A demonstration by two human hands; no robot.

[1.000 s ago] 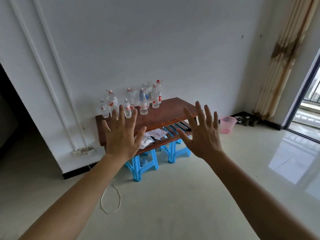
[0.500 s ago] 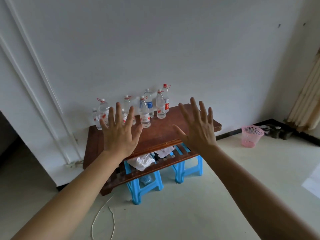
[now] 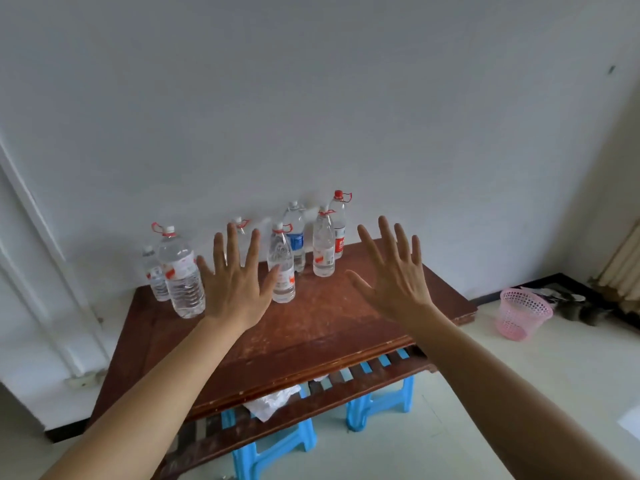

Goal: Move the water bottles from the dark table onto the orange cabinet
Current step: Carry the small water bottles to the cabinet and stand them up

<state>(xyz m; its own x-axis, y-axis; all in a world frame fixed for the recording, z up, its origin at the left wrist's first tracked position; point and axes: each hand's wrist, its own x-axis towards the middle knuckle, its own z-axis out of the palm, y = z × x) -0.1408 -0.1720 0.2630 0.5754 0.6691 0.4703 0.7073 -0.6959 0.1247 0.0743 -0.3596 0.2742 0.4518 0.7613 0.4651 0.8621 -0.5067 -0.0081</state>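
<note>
White wall behind, dark wooden table pushed against it, sitting on blue stools. Water bottles all upright along the table's back edge: two at the back left corner, including a big one, the rest grouped near the middle of the back edge, one with a blue label. Left hand and right hand both raised over the tabletop, backs to the camera, fingers fully spread, holding nothing. Left hand sits between the big bottle and the middle group, partly covering another bottle. Pink basket on the floor off the table's right end. Orange cabinet not in view.
</note>
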